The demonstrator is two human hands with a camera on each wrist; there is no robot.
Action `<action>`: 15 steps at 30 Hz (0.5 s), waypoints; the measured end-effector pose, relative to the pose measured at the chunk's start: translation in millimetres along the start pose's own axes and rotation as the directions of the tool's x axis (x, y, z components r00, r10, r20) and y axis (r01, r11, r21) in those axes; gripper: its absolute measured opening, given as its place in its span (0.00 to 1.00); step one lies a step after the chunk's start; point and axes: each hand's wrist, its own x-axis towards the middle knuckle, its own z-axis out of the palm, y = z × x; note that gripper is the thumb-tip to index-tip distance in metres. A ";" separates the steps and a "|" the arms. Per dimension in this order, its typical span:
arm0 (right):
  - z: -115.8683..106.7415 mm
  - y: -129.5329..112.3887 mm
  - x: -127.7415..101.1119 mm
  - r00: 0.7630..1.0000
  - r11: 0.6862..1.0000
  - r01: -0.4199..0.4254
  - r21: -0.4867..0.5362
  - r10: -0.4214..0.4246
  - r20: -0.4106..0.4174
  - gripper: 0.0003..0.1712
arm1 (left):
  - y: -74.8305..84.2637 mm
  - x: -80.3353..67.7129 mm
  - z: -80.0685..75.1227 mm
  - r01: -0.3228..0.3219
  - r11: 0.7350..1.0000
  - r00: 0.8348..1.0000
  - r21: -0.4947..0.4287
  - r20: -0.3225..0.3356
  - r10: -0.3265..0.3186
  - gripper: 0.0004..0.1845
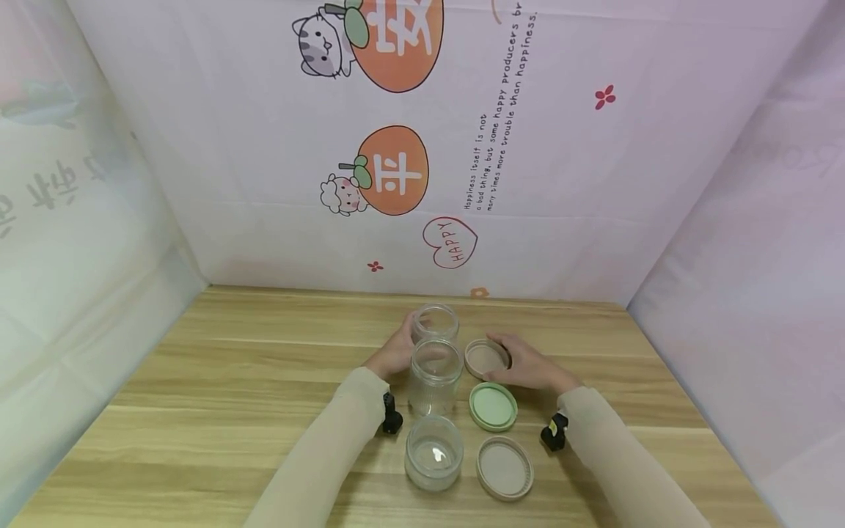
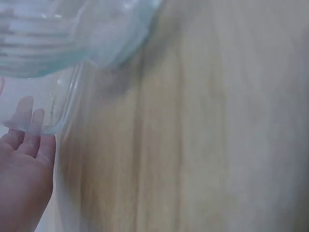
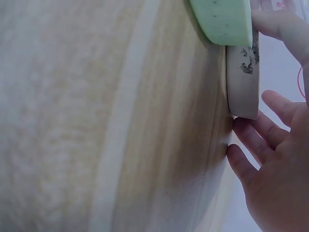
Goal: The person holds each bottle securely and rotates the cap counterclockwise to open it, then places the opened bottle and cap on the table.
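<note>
Three clear glass jars stand in a row on the wooden table [image 1: 231, 396]: a far jar [image 1: 436, 321], a middle jar [image 1: 436, 375] and a near jar [image 1: 433, 452]. To their right lie a far beige lid [image 1: 485, 358], a green lid [image 1: 493, 406] and a near beige lid [image 1: 505, 468]. My left hand [image 1: 404, 345] wraps the far jar from the left; in the left wrist view its fingers [image 2: 26, 130] lie against the glass [image 2: 43, 104]. My right hand [image 1: 521, 363] holds the far beige lid [image 3: 243, 82] by its rim, thumb and fingers [image 3: 251, 140] on opposite sides, next to the green lid [image 3: 224, 21].
Printed white and pink sheets wall in the table at the back [image 1: 422, 183], left and right. Bare wood stretches to the left of the jars and along the front edge. A small black wrist camera [image 1: 392, 419] sits on each sleeve.
</note>
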 end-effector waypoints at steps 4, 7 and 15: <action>-0.5 -1.7 -1.1 1.000 1.000 -0.010 0.001 0.010 0.003 0.53 | -0.5 0.5 -0.3 -0.002 1.000 1.000 0.005 0.003 0.002 0.53; -0.9 -3.0 -1.6 1.000 1.000 -0.017 0.007 0.017 0.000 0.52 | -0.8 0.6 -0.7 -0.005 1.000 1.000 0.004 0.001 0.005 0.53; -2.7 -4.5 -6.9 0.999 0.995 -0.046 0.088 0.045 0.011 0.52 | -0.1 -2.7 -3.9 -0.001 0.997 1.000 0.081 0.000 0.001 0.54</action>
